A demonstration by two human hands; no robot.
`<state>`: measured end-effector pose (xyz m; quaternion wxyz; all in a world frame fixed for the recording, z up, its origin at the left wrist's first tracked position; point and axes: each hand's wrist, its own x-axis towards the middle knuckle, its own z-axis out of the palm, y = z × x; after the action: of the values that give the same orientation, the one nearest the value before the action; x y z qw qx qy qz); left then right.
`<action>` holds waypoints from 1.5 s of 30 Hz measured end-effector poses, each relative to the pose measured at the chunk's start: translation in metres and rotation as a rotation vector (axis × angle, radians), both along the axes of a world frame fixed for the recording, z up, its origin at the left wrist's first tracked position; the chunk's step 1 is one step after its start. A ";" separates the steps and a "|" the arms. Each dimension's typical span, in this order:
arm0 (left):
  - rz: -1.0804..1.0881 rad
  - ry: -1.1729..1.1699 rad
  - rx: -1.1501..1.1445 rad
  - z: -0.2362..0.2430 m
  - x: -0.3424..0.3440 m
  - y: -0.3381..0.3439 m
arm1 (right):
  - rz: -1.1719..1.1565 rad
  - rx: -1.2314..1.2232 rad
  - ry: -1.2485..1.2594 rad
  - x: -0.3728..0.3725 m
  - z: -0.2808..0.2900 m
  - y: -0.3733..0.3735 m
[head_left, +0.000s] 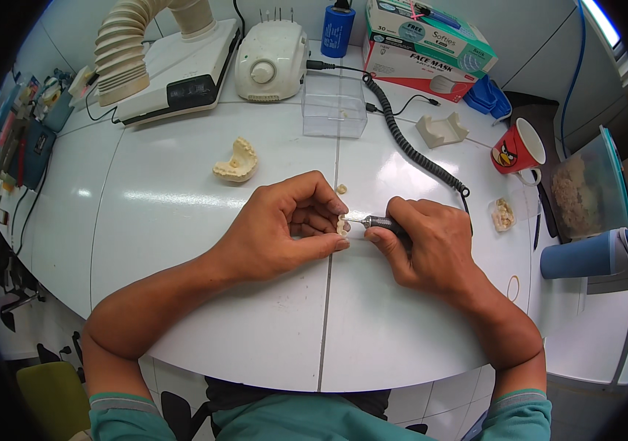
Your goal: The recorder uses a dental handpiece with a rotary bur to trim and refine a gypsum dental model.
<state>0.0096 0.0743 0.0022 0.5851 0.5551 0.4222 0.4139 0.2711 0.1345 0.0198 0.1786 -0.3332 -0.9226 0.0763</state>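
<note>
Between the thumb and fingertips of my left hand [277,228] is a small cream dental piece [342,225] shaped like a short row of teeth. My right hand [431,242] is wrapped round a dark rotary handpiece [386,223]. Its thin metal bit points left and meets the dental piece, or comes very close to it; which one I cannot tell. Just beyond my left fingertips lies a tiny yellowish piece [341,189]. A cream dental cast [237,161] rests farther away on the left.
The handpiece's coiled cord [418,158] runs over the white table [255,323] near a white control unit [271,62]. Behind stand a clear plastic box [334,117], a hose unit [174,81] and mask boxes [424,55]. At right are a red mug [514,147] and a blue tumbler [582,256].
</note>
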 end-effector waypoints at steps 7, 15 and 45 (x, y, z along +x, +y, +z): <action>0.003 -0.008 -0.018 0.000 0.000 0.000 | -0.008 0.012 -0.004 0.000 -0.001 0.000; -0.005 -0.003 -0.015 0.000 -0.001 0.000 | -0.027 0.016 0.000 -0.001 0.000 -0.001; 0.052 -0.066 -0.022 -0.001 -0.002 0.003 | -0.044 -0.065 0.064 0.002 0.001 0.000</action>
<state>0.0081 0.0773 0.0017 0.5939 0.5234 0.4213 0.4425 0.2728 0.1349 0.0207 0.1988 -0.3563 -0.9060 0.1128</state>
